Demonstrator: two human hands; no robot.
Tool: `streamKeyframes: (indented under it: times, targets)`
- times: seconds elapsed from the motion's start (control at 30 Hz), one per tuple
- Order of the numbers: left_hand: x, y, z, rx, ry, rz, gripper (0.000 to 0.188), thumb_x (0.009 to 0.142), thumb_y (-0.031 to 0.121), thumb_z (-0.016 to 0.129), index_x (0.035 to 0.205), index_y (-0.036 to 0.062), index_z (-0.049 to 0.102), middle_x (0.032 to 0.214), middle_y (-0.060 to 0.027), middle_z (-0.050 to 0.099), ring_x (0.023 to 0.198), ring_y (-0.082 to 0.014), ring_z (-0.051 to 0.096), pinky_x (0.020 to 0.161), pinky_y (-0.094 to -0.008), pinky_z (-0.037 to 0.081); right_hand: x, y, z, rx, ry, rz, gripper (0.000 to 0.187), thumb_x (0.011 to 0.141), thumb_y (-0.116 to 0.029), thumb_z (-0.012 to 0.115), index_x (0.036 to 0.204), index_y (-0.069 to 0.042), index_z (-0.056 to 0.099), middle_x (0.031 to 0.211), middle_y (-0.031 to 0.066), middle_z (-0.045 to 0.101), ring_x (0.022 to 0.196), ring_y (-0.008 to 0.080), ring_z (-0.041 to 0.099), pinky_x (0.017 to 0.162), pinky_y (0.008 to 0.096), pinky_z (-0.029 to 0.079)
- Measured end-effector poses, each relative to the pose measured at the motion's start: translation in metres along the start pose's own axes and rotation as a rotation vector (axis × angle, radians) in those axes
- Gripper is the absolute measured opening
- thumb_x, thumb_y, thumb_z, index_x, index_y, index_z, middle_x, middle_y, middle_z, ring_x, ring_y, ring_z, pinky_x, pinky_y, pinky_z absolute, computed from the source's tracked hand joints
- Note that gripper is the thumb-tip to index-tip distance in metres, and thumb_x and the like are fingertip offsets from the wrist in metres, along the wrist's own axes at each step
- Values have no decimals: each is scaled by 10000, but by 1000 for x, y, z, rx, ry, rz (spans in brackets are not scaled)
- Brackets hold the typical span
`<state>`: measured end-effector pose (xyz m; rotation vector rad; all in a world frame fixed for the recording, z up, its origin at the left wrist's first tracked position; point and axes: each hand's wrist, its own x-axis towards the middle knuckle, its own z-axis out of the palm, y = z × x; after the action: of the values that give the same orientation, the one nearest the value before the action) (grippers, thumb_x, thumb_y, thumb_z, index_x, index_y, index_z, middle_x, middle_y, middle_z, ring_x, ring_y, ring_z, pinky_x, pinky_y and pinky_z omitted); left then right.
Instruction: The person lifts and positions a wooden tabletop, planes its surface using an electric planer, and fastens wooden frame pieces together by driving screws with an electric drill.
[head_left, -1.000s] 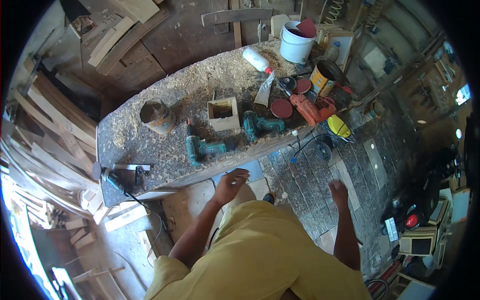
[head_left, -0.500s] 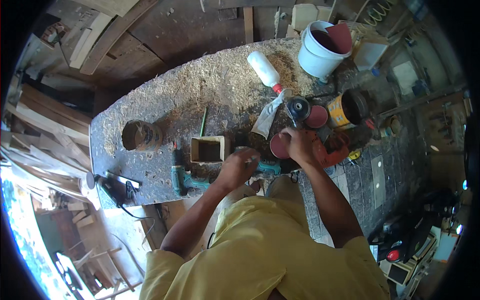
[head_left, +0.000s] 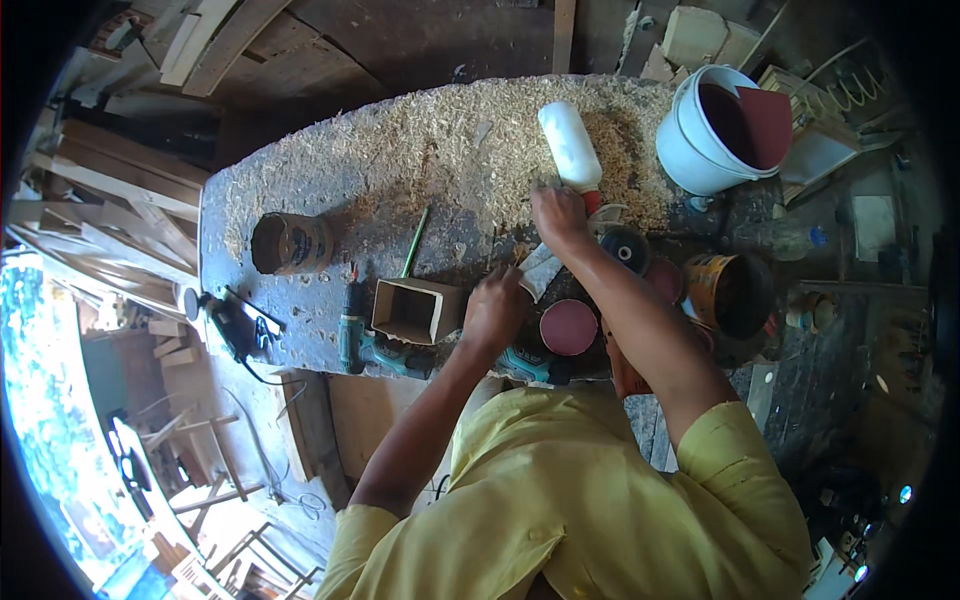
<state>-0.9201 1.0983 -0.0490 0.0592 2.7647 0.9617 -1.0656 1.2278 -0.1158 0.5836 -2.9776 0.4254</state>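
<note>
My left hand [head_left: 494, 312] is closed, its fingertips at the lower left edge of a crumpled white cloth-like piece [head_left: 543, 272]. I cannot make out what the fingers hold, if anything. My right hand [head_left: 560, 218] is curled just above that piece, beside the red cap of a white plastic bottle [head_left: 570, 145] lying in sawdust; its grip is hidden too. A round reddish sanding disc [head_left: 568, 328] lies between my forearms. Under my right forearm, an orange power tool [head_left: 625, 372] is partly hidden. A black round pad [head_left: 625, 247] shows just beyond that forearm.
A white bucket [head_left: 700, 150] with red sandpaper stands far right, near a yellow can [head_left: 708, 290]. To the left are an open wooden box [head_left: 445, 310], a green stick [head_left: 417, 240], a brown can [head_left: 292, 244], a teal drill [head_left: 352, 345] and a corded grinder [head_left: 225, 325].
My right hand has moved from beside the sanding disc up and left to the bottle's cap. My left hand has shifted slightly towards the white piece. The whole view has tilted.
</note>
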Motion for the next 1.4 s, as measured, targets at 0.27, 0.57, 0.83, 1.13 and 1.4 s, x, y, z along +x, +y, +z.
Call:
streamKeyframes:
  times: [0.27,0.57,0.83,1.13,1.4]
  targets:
    - [48,-23,56,371,119,153,440,767,-18,559,1190,98,580,1132,-195,591,1092,-400,573,886,-478,506,-7,9,-7,-128,-9,-24,130,820,-119,593,802,-56,705,820,137,664,771,281,690,625,377,568]
    - [52,-11,52,504,-9,131,381,756,5,590,1135,26,552,1085,-201,572,1038,-390,573,830,-478,514,-21,15,-19,249,99,-44,212,815,-60,576,1018,-16,616,919,200,645,806,385,657,705,465,536]
    - [49,-24,43,447,39,218,308,763,4,582,1067,51,564,1087,-208,576,926,-389,625,759,-490,530,-103,-7,-88,799,62,187,180,741,-22,651,921,-37,653,830,157,686,790,300,685,680,397,537]
    - [-13,18,40,-985,-7,-362,165,855,50,567,996,1,634,863,-75,653,755,-170,632,697,-323,522,-153,-1,-135,1041,13,239,215,756,-9,658,967,-45,672,800,128,680,732,231,682,676,334,529]
    - [-32,8,51,-644,200,-236,154,857,35,583,998,3,637,912,-63,654,835,-125,635,763,-266,511,-168,42,-146,1195,80,354,181,805,21,630,984,6,656,881,55,683,787,112,666,712,253,532]
